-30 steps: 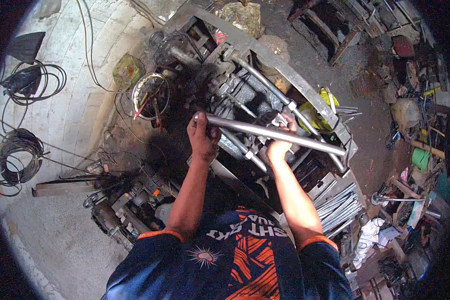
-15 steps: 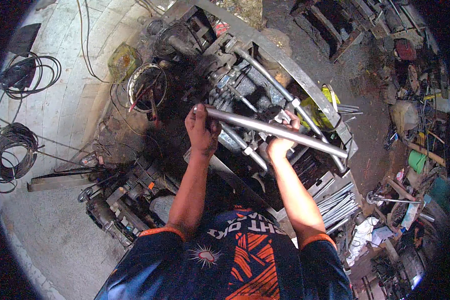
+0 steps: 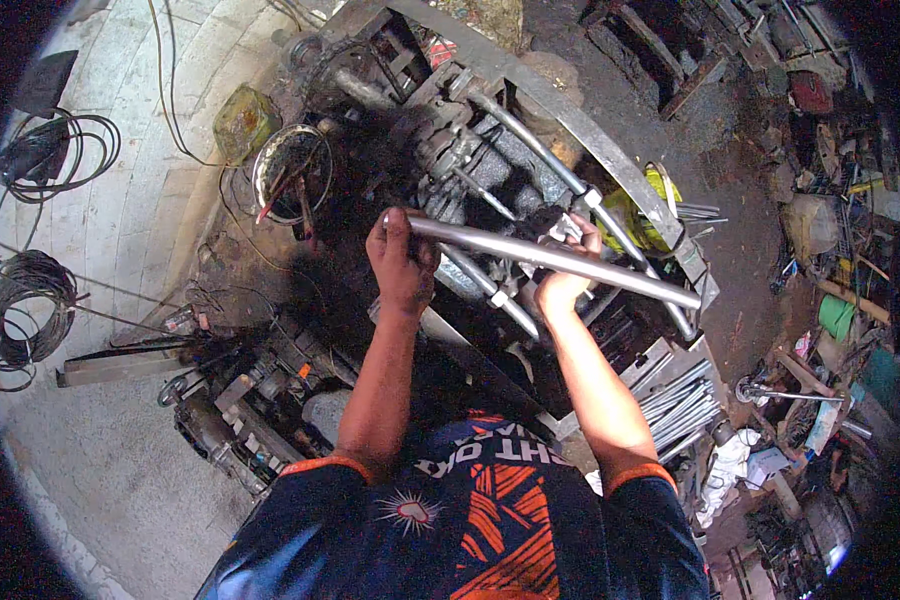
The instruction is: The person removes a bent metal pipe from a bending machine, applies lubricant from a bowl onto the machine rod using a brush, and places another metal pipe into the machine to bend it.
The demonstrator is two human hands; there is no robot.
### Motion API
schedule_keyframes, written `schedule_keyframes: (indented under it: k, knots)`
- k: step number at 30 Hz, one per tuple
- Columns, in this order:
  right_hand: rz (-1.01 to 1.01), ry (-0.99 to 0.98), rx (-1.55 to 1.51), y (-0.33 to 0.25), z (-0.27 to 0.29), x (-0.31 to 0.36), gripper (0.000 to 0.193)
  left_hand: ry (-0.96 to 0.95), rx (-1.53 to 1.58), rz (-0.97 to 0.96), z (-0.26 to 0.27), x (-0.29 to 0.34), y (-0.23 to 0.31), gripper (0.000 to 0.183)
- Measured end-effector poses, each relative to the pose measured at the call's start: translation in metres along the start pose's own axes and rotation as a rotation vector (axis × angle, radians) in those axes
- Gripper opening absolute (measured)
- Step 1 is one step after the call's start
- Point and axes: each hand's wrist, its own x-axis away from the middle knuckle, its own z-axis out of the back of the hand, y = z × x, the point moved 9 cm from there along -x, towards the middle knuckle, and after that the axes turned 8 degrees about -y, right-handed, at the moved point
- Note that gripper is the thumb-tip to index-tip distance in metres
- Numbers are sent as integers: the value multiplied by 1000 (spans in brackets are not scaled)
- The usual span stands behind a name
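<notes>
A smooth, shiny metal rod lies slantwise across the middle of the view, over a greasy machine. Its left end is in my left hand, with the fingers closed and the thumb lying along it. Farther right, my right hand is closed around the same rod from beneath, its fingertips showing on the far side. By those fingertips is a small whitish piece, perhaps a rag; whether I hold it cannot be made out. Beneath the rod, the machine has two long steel bars with nuts, set in a metal frame.
A bucket with tools stands left of the machine, near a yellowish can. Coiled cable lies at far left. Several metal rods are piled to my right. Another greasy mechanism sits at lower left; scrap clutters the right side.
The rod and both hands stay in nearly the same place, with the rod's right end shifted very slightly to the right. My grip looks unchanged.
</notes>
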Motion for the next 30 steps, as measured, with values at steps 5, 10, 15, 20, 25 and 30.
schedule_keyframes:
  k: [5, 10, 15, 20, 25, 30]
  knots:
    - [-26, -72, 28, 2, -8, 0, 27, 46, -16, 29, 6, 3, 2, 26]
    - [141, 16, 257, 3, 7, -6, 23, -39, -101, 77, 4, 4, 1, 22]
    - [97, -178, 564, -18, 12, -8, 38, -110, -425, -115, 0, 26, 41, 25]
    - [53, -589, 1211, -91, -7, 31, 50, -157, -579, -157, 47, 88, 59, 33]
    - [450, -429, 1251, -158, -35, 39, 46, -3, -575, -12, 128, 146, 9, 22]
    - [532, -534, 1664, -123, -52, 50, 71, 143, -857, -87, 168, 174, -23, 17]
